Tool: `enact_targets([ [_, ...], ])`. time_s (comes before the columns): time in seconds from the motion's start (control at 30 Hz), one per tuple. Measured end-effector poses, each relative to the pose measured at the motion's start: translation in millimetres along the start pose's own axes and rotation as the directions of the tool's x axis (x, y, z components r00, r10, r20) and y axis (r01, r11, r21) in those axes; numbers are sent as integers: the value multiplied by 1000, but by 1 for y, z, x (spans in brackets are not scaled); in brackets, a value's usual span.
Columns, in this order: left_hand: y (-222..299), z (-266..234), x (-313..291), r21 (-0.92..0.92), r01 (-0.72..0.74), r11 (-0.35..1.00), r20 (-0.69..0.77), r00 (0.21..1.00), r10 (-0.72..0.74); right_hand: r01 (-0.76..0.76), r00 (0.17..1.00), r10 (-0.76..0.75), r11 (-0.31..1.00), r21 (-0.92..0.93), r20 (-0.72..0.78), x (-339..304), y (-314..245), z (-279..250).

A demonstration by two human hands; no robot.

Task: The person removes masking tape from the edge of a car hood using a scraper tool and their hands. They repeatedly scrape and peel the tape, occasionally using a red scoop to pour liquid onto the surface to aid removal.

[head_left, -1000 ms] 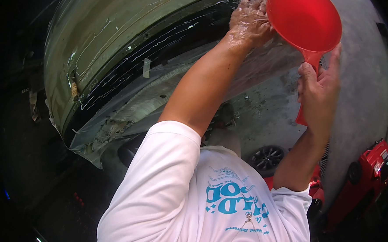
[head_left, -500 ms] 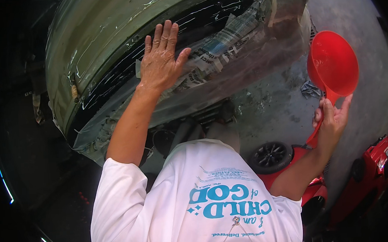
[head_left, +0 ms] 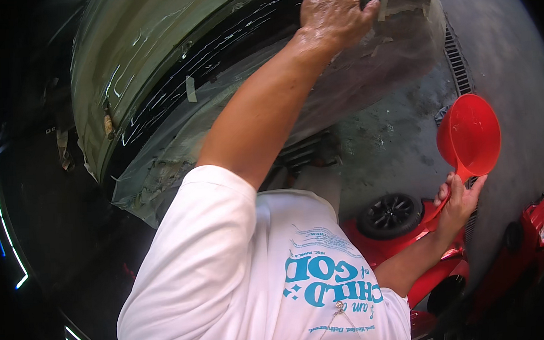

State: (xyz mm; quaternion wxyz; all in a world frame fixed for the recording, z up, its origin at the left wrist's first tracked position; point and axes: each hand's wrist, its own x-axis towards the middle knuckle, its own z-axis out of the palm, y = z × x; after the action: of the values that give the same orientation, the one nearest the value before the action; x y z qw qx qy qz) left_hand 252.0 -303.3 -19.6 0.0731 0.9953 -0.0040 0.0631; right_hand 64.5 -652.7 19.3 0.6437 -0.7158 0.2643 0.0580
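My left hand [head_left: 337, 12] lies flat near the right end of the black strip on a wet olive-green car body panel [head_left: 130, 39]. Its fingers are stretched out and partly cut off by the top edge; the skin looks wet. Below the strip hangs clear plastic masking sheet [head_left: 341, 86], with a bit of tape [head_left: 191, 88] on it. My right hand [head_left: 457, 204], held out to the right, grips the handle of a red plastic water dipper [head_left: 472, 132]. The dipper's bowl faces up, with a few light marks inside; I cannot tell if it holds water.
At the lower right is a red vehicle with a black wheel [head_left: 390, 215], and farther right a second red vehicle [head_left: 540, 223]. A drain grate [head_left: 457, 59] runs along the grey floor [head_left: 499, 47]. A short-handled tool or latch [head_left: 108, 124] sits against the panel's left side.
My left hand has slid right and away along the panel, its arm now stretched across. The dipper in my right hand has come lower and nearer.
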Motion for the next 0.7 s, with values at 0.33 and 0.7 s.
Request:
enact_targets([
  [0.33,-56,20,-76,256,92,962,-225,974,-33,20,993,-17,1000,-23,118,-11,-9,18],
  [0.7,-102,-32,-161,29,188,982,38,981,-189,108,984,-103,994,-21,144,-51,-26,35],
])
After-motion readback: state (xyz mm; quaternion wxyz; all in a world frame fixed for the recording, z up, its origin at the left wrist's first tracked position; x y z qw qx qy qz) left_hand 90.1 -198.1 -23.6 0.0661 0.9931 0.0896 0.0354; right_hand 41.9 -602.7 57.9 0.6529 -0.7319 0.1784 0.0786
